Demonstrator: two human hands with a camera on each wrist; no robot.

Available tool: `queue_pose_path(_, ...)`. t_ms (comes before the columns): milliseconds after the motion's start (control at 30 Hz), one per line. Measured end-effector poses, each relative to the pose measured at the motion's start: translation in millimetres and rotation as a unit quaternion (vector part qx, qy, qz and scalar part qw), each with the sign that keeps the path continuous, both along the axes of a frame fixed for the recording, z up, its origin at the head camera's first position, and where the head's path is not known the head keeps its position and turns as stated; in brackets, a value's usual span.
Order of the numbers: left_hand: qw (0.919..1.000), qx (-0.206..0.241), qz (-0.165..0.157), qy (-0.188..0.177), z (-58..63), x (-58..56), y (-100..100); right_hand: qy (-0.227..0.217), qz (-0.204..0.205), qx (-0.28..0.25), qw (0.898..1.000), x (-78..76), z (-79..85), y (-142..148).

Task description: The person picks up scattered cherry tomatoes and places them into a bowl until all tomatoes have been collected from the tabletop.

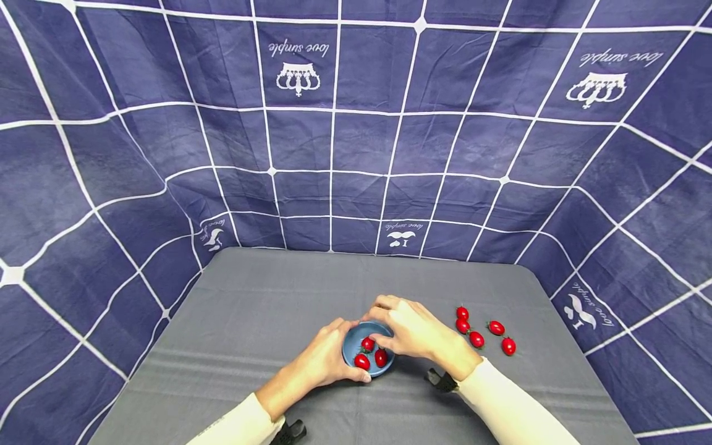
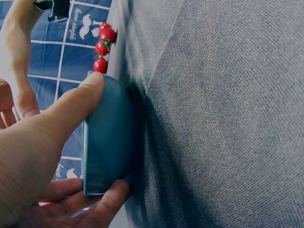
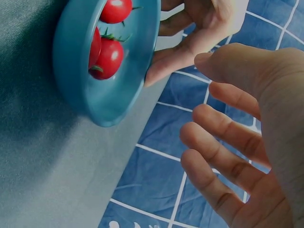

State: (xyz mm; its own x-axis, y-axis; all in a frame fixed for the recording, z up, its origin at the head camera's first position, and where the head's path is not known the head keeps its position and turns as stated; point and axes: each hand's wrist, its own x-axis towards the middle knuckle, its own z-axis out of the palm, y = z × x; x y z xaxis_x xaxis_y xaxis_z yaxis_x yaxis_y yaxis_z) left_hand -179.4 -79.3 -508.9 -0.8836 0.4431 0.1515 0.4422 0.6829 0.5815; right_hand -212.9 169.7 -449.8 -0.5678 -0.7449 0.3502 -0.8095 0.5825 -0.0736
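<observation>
A small blue bowl point(image 1: 351, 339) stands on the grey cloth, with three cherry tomatoes point(image 1: 362, 361) inside. My left hand point(image 1: 329, 355) grips it from the left; in the left wrist view the thumb lies on its rim and the fingers point(image 2: 111, 202) reach around the far side. Above the bowl's right side hovers my right hand point(image 1: 408, 327), its fingers loosely bent and apart, holding nothing in the right wrist view. Green stems show on the tomatoes point(image 3: 110, 58) in that view.
Several more cherry tomatoes point(image 1: 476, 339) lie loose on the grey table cloth point(image 1: 267, 296) to the right, beyond my right wrist. A blue curtain point(image 1: 361, 142) with white grid lines surrounds the back and sides. Dark straps point(image 1: 443, 379) sit at both wrists.
</observation>
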Motion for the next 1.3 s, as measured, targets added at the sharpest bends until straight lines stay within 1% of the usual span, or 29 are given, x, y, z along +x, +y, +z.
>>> queue_pose_path(233,1.0,0.001,-0.005,-0.001,0.6,0.3,0.5,-0.004,-0.008,-0.003,1.0,0.9,-2.6,7.7)
queue_pose_path(367,1.0,0.003,-0.003,0.0,0.5,0.8,0.6,-0.006,-0.017,-0.007,1.0,1.9,-3.2,14.7)
queue_pose_path(567,1.0,0.002,0.002,0.004,0.1,2.0,-0.8,0.009,-0.023,-0.015,1.0,3.5,-7.4,29.0)
queue_pose_path(733,0.9999,0.007,0.006,0.006,0.6,3.3,-2.3,-0.003,-0.043,-0.008,0.999,7.2,-10.7,42.8)
queue_pose_path(967,0.9998,0.01,0.011,0.01,1.4,2.4,-1.2,0.006,-0.062,-0.009,0.998,11.5,-14.7,70.2)
queue_pose_path(1167,0.9999,0.009,0.01,0.009,1.6,1.9,1.6,-0.026,-0.096,-0.003,0.995,17.0,-18.8,98.7)
queue_pose_path(1300,0.9999,0.006,0.008,0.007,0.9,2.0,3.2,-0.04,-0.105,-0.003,0.994,21.8,-23.3,117.1)
